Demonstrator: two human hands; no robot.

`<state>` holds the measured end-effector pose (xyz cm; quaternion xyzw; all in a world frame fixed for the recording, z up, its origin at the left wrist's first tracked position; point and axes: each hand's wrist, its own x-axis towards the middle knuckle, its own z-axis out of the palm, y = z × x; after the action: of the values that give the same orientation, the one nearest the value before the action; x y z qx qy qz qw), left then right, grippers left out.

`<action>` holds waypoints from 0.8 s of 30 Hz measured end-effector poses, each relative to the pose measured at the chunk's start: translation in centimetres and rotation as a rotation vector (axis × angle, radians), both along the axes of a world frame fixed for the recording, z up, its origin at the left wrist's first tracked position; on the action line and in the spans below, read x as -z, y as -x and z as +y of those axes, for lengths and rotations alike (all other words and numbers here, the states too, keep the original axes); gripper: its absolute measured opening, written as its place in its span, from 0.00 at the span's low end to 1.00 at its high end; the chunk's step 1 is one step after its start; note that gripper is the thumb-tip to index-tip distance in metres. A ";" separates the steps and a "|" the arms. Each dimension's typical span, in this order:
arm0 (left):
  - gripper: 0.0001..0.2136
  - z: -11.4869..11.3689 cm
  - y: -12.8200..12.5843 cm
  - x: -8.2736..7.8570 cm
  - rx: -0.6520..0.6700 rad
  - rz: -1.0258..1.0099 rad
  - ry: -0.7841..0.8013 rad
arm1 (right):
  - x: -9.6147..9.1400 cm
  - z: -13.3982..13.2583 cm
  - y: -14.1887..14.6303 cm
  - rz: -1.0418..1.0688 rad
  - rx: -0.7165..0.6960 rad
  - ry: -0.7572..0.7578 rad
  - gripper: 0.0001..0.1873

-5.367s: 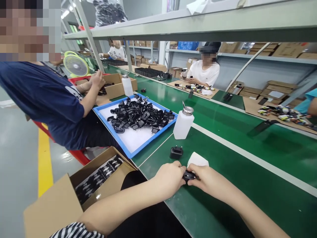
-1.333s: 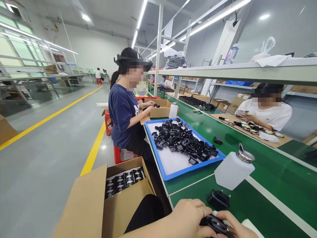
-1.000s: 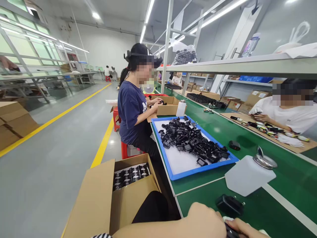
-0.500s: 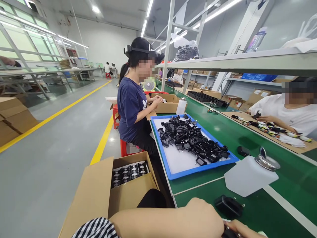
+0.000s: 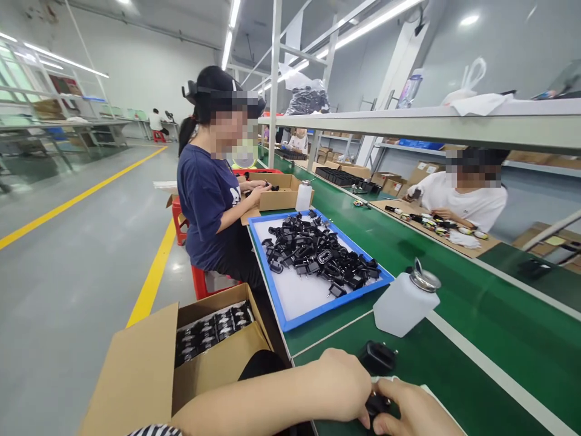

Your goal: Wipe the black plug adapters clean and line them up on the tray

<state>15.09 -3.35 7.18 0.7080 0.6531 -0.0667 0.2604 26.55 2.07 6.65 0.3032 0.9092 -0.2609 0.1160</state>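
Low in the view, my left hand (image 5: 345, 383) comes in from the left on a bare forearm, curled so that most of its fingers are hidden. My right hand (image 5: 415, 407) faces it, thumb and fingers closed round a black plug adapter (image 5: 376, 404). Both hands meet at this adapter, and the left fingertips press on its near side. Something white, perhaps a cloth (image 5: 438, 396), shows partly behind the right hand. Just beyond the hands, another black plug adapter (image 5: 377, 357) lies on the green bench, its metal pins pointing right.
A blue-rimmed tray (image 5: 290, 324) holds a heap of black plug adapters. Right of it stands a white pump bottle (image 5: 403, 306). An open carton (image 5: 131, 369) with packed black pieces sits at lower left. Co-workers sit at left (image 5: 204, 200) and across the bench (image 5: 472, 200).
The view has swung right, so everything sits further left. My hands and the adapter between them show more fully. The co-worker at left now handles a dark piece.
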 end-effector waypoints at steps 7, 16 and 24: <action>0.16 -3.4 1.1 1.5 -0.092 -0.106 -0.324 | -0.9 -0.1 -0.5 0.034 0.012 0.032 0.14; 0.16 -3.2 1.6 4.1 -0.062 -0.618 -0.481 | -0.3 -0.2 -1.5 0.003 -0.190 -0.183 0.09; 0.16 -3.2 1.6 6.2 -0.221 -1.039 -0.321 | -0.9 5.5 -6.2 0.195 0.263 -0.293 0.18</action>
<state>13.48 -6.54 0.99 0.6059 0.5111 0.4194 0.4424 32.80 7.60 7.57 0.4059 0.8970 -0.1671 -0.0527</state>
